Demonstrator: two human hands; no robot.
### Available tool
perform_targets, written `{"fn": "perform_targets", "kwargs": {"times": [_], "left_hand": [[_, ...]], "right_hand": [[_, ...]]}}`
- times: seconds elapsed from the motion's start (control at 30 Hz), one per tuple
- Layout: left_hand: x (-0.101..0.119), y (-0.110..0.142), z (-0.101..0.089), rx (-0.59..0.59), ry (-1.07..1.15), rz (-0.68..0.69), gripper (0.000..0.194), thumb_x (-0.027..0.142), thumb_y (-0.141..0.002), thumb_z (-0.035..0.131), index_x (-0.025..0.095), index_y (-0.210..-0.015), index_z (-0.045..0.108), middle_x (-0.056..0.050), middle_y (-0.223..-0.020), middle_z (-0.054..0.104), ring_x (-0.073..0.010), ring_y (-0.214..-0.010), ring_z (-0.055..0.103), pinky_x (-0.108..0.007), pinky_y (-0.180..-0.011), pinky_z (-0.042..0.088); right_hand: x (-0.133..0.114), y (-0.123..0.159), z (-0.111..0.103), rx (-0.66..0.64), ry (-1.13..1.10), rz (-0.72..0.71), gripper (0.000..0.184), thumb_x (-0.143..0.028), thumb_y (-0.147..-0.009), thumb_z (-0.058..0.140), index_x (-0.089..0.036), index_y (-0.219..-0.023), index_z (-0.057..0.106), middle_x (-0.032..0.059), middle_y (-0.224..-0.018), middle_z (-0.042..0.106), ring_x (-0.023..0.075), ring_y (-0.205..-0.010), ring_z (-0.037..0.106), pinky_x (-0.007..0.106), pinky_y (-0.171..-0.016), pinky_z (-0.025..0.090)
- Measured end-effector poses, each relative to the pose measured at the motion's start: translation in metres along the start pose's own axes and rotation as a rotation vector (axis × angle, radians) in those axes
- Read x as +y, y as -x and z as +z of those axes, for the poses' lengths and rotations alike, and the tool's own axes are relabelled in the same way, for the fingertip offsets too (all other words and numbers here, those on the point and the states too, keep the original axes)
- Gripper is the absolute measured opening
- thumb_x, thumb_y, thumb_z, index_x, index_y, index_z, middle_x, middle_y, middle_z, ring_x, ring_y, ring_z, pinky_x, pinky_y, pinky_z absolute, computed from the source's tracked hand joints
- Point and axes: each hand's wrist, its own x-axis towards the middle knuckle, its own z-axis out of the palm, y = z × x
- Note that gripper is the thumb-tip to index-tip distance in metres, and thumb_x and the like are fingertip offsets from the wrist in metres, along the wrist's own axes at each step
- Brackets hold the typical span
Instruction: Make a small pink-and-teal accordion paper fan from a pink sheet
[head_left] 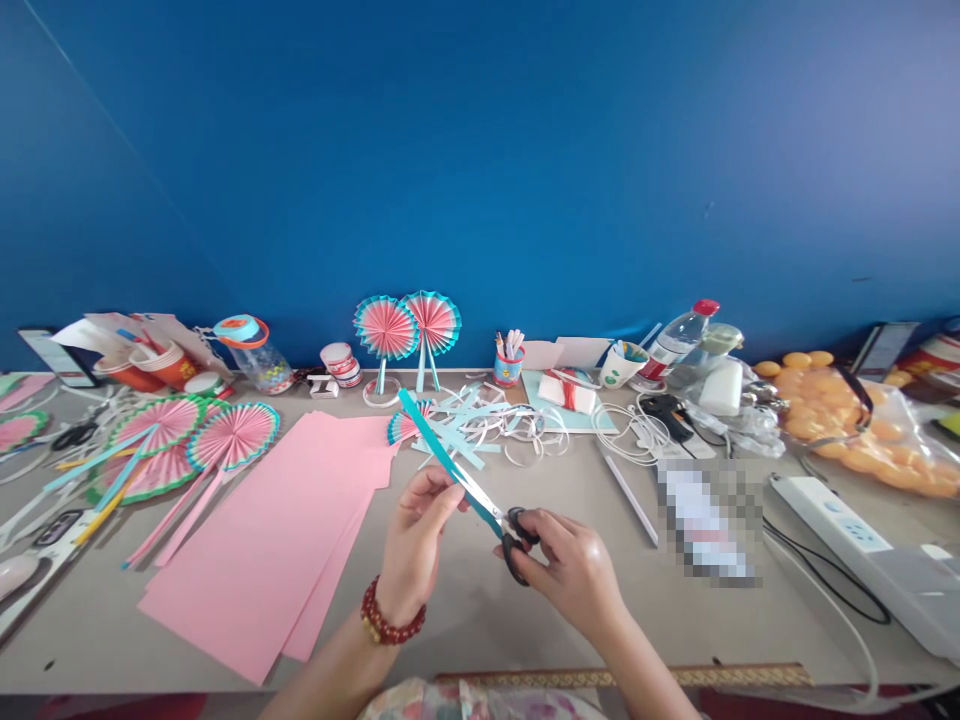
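Between the thumb and fingers of my left hand (416,540) is a teal paper strip (429,432), slanting up toward the wall. My right hand (576,565) grips black-handled scissors (514,562), fingers in the loops. Their blades lie along the strip, close to my left fingertips; whether they are cutting into it I cannot tell. Both hands are above the near middle of the desk. Beyond them are a heap of pale blue and white paper strips (457,430) and a small pink-and-teal folded paper fan (407,424), partly hidden by the held strip.
Pink paper sheets (240,540) lie at left, near several folded paper fans (234,437). Two more fans (429,325) lean against the blue wall. A bottle (679,340), a bag of orange balls (862,430), a power strip (847,530) and cables occupy the right.
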Motion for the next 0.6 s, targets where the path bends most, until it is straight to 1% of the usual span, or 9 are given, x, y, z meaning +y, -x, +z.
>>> {"fn": "perform_targets", "kwargs": {"times": [0.2,0.37,0.6], "left_hand": [[-0.0017,-0.0004,-0.0002,-0.009,0.013,0.000,0.020,0.033,-0.077,0.077,0.018,-0.077,0.063,0.001,-0.074,0.058,-0.0121,-0.071,0.053,-0.026,-0.072,0.044],[-0.0039,-0.0008,-0.0006,-0.008,0.021,-0.004,0.019,0.032,-0.078,0.076,0.019,-0.078,0.063,0.001,-0.076,0.059,-0.0125,-0.072,0.053,-0.026,-0.073,0.043],[-0.0041,-0.0014,-0.0008,0.001,0.011,-0.018,0.019,0.033,-0.077,0.076,0.019,-0.078,0.063,0.001,-0.075,0.058,-0.0125,-0.072,0.054,-0.026,-0.073,0.043]], "right_hand": [[0.0022,0.0012,0.0009,0.002,-0.016,-0.008,0.009,-0.029,-0.085,0.063,-0.021,-0.083,0.061,-0.0010,-0.069,0.067,0.0119,-0.057,0.059,0.021,-0.053,0.039],[0.0043,0.0018,0.0015,-0.002,-0.019,-0.010,0.009,-0.028,-0.084,0.064,-0.020,-0.082,0.061,-0.0011,-0.069,0.067,0.0117,-0.057,0.059,0.021,-0.052,0.037],[0.0048,0.0014,0.0001,-0.018,-0.012,0.002,0.011,-0.030,-0.087,0.060,-0.021,-0.082,0.061,0.0004,-0.069,0.068,0.0126,-0.057,0.059,0.021,-0.054,0.040]]}}
